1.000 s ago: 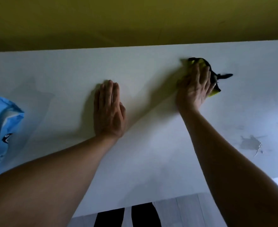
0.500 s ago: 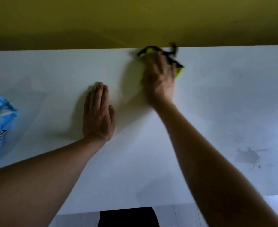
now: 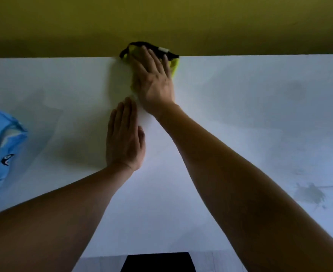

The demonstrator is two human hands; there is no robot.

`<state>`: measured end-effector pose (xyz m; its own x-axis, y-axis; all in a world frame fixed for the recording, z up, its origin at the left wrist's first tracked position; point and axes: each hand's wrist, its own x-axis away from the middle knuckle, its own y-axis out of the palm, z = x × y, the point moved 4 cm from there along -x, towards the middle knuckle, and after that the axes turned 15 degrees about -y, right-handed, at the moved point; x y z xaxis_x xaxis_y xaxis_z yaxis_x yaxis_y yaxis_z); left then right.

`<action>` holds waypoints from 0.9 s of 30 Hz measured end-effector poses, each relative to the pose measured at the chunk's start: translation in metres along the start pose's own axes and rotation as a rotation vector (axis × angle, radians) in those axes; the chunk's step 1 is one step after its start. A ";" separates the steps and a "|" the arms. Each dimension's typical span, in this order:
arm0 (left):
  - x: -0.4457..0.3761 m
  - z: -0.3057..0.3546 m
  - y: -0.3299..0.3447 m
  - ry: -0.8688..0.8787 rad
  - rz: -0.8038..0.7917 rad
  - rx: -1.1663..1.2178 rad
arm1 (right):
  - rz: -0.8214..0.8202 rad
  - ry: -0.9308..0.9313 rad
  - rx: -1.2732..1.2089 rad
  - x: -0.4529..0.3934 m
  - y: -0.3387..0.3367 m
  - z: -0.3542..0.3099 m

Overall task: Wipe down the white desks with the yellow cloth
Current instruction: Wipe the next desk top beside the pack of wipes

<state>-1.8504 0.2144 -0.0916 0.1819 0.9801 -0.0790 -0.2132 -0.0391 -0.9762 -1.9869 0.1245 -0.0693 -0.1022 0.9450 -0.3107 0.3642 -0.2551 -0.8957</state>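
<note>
Head view: yellow cloth [image 3: 175, 66] under right hand [image 3: 154, 81] (flat).

We see a mustard-yellow wall [image 3: 63, 22] rising behind the far edge of the table, dim and shadowed. Below the near edge, pale grey floor planks [image 3: 216, 262] show in low light.

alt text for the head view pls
A person's right hand presses a yellow cloth flat at the far edge of a white desk, against a yellow wall. Their left hand rests flat nearby; a blue bag lies at left.
</note>
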 end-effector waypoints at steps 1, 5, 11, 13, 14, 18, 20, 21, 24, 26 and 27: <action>0.000 0.000 0.000 0.002 0.003 -0.002 | -0.059 -0.036 -0.005 -0.002 0.005 -0.001; 0.000 0.000 0.002 0.023 -0.033 -0.007 | 0.127 0.012 0.040 0.026 -0.032 0.070; 0.001 -0.001 0.002 0.015 -0.015 0.002 | 0.220 0.685 0.228 0.099 -0.095 0.195; 0.002 -0.001 0.002 0.013 -0.007 0.005 | 0.192 0.774 0.194 0.096 -0.089 0.178; 0.001 0.000 0.001 0.012 -0.007 0.008 | 0.240 0.710 0.181 0.087 -0.084 0.159; 0.001 0.000 0.002 0.014 -0.009 -0.006 | 0.219 0.186 0.058 0.043 -0.031 0.041; 0.001 -0.001 0.002 0.016 -0.002 -0.013 | 0.025 0.069 0.014 0.038 -0.011 -0.005; 0.001 -0.002 0.002 0.022 0.002 -0.016 | -0.019 0.035 0.010 0.040 -0.006 -0.010; 0.000 -0.003 0.002 0.055 0.025 0.017 | 0.019 0.012 0.011 0.063 -0.026 0.028; 0.000 -0.003 0.001 0.057 0.025 0.035 | 0.146 0.145 0.067 0.088 -0.049 0.075; 0.001 -0.003 0.001 0.053 0.021 0.040 | 0.195 0.230 0.119 0.103 -0.062 0.100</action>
<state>-1.8480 0.2145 -0.0933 0.2269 0.9676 -0.1107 -0.2558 -0.0505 -0.9654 -2.1123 0.2176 -0.0778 0.1761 0.8939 -0.4122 0.2444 -0.4454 -0.8614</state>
